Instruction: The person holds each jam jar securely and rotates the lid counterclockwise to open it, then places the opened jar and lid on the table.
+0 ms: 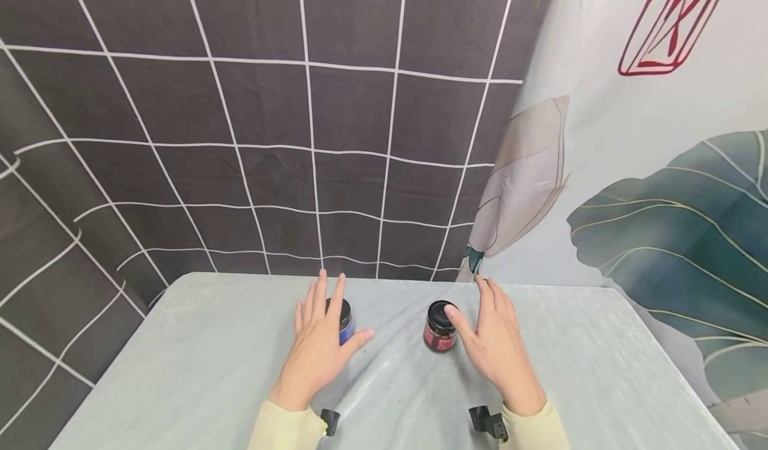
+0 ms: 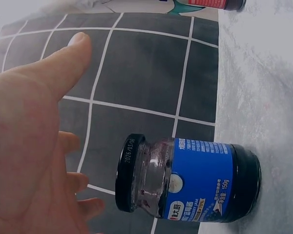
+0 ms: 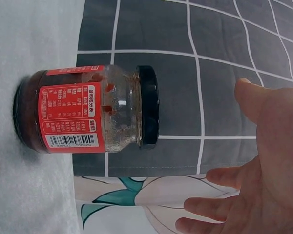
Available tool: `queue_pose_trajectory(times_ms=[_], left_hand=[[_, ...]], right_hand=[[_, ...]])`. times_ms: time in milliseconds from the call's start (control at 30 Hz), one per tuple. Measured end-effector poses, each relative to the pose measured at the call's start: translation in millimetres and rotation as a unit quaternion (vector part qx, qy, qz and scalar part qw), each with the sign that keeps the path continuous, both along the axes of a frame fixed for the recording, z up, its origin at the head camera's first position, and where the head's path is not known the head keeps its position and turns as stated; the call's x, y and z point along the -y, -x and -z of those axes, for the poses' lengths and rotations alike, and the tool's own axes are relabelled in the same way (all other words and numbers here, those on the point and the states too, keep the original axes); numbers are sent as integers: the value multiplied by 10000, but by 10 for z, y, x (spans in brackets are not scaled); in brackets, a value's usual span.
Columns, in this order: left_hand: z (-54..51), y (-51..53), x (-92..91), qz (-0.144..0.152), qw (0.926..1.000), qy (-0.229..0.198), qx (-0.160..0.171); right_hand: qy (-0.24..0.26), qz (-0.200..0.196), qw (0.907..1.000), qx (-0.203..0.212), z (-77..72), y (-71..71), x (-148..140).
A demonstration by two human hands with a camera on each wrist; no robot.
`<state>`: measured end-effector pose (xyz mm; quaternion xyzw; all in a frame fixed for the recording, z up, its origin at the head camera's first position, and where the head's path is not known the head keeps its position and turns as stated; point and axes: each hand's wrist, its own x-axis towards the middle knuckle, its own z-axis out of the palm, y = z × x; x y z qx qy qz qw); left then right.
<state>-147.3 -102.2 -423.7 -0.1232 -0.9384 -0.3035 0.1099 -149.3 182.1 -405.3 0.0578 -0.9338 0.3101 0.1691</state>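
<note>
A jam jar with a blue label [image 2: 202, 180] and black lid stands upright on the table, partly hidden behind my left hand [image 1: 318, 350] in the head view. That hand is spread with straight fingers, apart from the jar in the left wrist view. To the right stands a second jam jar, red-labelled [image 1: 440, 335], also black-lidded. Dark red contents and a barcode show in the right wrist view. Beside this jar hovers my right hand [image 1: 495, 347], its thumb and fingers extended. A gap separates the hand from the jar's lid [image 3: 149, 107]. Neither hand holds anything.
A pale grey cloth covers the table [image 1: 198, 370]. Behind it hangs a dark curtain with a white grid [image 1: 264, 103], and at the right a white curtain [image 1: 594, 143] with leaf prints. Small black devices sit at both wrists.
</note>
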Motion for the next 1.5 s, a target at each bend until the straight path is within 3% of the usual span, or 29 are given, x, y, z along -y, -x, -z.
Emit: queue_pose_trajectory(times_ms=[467,667,1133,1500], left_hand=[[-17,-7,-143,113,9992,-166,-338],[-2,8,-191,96,9994,-95,-318],[32,-24,-270,237,9983,-90,-533],[-13,-41,-265,242,9987,-156,-428]], right_hand=[[22,35,10000,-80,-19,-8,-16],[19,44,9998,-172,-6,-2,-31],[20,38,10000,-31,-4,-16,-35],[60,22,10000,-62,-1,3,-31]])
